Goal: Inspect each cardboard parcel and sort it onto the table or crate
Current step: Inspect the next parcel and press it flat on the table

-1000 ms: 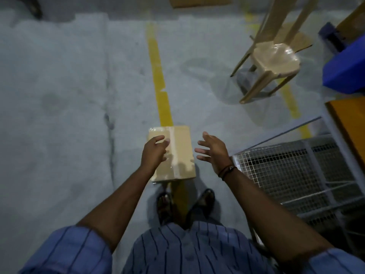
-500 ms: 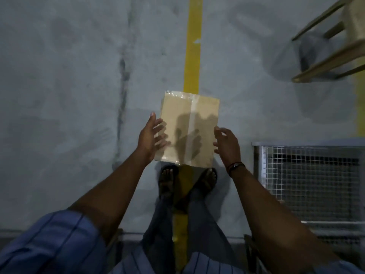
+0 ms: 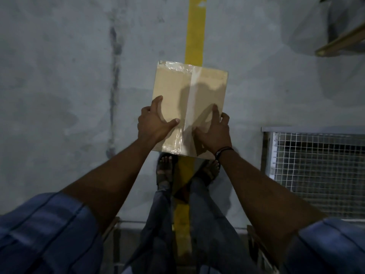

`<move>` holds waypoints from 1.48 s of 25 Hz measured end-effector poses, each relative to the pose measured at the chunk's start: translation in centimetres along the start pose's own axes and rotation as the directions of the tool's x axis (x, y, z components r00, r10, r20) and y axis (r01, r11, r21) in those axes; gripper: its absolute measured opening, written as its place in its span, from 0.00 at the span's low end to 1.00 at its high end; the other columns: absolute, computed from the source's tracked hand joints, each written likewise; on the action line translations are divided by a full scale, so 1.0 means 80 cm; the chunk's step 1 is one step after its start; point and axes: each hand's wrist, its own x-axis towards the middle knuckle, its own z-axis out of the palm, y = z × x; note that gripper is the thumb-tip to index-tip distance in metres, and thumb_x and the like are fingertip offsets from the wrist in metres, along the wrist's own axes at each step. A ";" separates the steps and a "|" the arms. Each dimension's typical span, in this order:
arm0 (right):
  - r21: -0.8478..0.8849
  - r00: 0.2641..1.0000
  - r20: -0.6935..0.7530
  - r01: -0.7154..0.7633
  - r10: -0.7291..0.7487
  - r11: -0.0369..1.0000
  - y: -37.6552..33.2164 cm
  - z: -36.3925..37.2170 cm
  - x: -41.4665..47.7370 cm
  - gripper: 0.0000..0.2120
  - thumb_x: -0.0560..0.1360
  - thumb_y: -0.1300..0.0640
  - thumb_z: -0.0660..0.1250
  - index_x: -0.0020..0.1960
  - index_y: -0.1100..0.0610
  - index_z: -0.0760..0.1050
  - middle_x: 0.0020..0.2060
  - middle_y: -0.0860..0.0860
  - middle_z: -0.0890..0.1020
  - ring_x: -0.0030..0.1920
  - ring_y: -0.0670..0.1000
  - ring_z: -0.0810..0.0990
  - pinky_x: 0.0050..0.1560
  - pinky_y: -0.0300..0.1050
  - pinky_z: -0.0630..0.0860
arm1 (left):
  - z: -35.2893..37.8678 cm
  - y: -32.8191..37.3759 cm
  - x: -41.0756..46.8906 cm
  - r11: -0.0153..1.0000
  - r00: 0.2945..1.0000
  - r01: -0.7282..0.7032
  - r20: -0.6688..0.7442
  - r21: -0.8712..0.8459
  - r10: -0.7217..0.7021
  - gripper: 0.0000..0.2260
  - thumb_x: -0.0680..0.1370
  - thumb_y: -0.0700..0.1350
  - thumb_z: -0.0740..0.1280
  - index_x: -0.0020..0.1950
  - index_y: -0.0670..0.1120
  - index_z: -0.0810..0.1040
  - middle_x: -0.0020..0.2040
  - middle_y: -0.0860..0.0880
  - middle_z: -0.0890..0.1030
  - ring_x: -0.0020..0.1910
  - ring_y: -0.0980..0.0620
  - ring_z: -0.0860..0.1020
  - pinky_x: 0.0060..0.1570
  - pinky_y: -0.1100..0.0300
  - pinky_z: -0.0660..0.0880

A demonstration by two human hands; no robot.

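Holding the cardboard parcel [image 3: 199, 91] between both hands, I have it out in front of me above the concrete floor [image 3: 59, 95]. Its broad face is turned up toward me, and its long axis runs away from my body, nearly in line with the yellow floor line [image 3: 195, 30] that passes beneath it. A strip of clear tape [image 3: 188, 107] runs the length of the face along that same axis, with more glossy tape across the far edge.

My left hand [image 3: 153, 123] clasps the parcel's near left side, thumb laid across the top face and fingers wrapped around the edge. My right hand [image 3: 214, 133] clasps the near right side, fingers spread on the face, a dark band [image 3: 224, 150] at the wrist. Both hands sit at the parcel's near end; the far end sticks out free beyond them.

Below the parcel's near edge my sandalled feet [image 3: 165, 169] show, one on each side of the yellow line, the right one partly covered by the parcel. To the parcel's right and nearer to me is a wire-mesh crate [image 3: 316, 165], cut off by the frame's edge. Far to the upper right of the parcel a piece of wooden furniture [image 3: 341, 41] is mostly out of view, and I cannot tell what it is. The parcel's underside is hidden.
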 end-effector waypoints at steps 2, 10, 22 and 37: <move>0.009 0.999 -0.019 -0.032 0.032 0.999 -0.006 -0.004 -0.002 0.50 0.75 0.38 0.72 0.85 0.48 0.46 0.79 0.60 0.55 0.76 0.67 0.62 0.74 0.63 0.68 | 0.000 0.005 -0.004 0.999 1.000 0.005 0.011 0.048 -0.005 0.47 0.69 0.64 0.79 0.82 0.61 0.58 0.75 0.39 0.66 0.71 0.35 0.71 0.70 0.43 0.71; -0.007 0.982 -0.185 0.024 -0.025 1.000 -0.056 -0.085 -0.052 0.47 0.71 0.30 0.71 0.82 0.49 0.58 0.76 0.59 0.63 0.74 0.64 0.65 0.70 0.63 0.72 | -0.063 0.084 -0.060 0.994 0.991 -0.111 -0.080 -0.011 0.109 0.49 0.63 0.64 0.82 0.81 0.61 0.65 0.78 0.45 0.62 0.72 0.39 0.72 0.70 0.45 0.73; 0.014 0.785 -0.616 0.096 -0.067 0.995 -0.189 -0.329 -0.254 0.45 0.71 0.27 0.66 0.81 0.46 0.59 0.73 0.57 0.66 0.74 0.61 0.65 0.72 0.58 0.70 | -0.261 0.314 -0.238 0.832 0.824 -0.547 -0.116 0.091 0.554 0.47 0.64 0.68 0.80 0.80 0.61 0.67 0.80 0.48 0.62 0.74 0.42 0.71 0.68 0.42 0.74; 0.105 0.381 -0.914 -0.106 0.138 0.989 -0.094 -0.510 -0.534 0.41 0.72 0.28 0.68 0.79 0.45 0.63 0.70 0.57 0.72 0.69 0.59 0.71 0.66 0.57 0.72 | -0.234 0.502 -0.459 0.424 0.418 -0.905 0.100 -0.045 0.903 0.39 0.70 0.66 0.77 0.78 0.62 0.68 0.78 0.51 0.65 0.73 0.48 0.70 0.66 0.50 0.73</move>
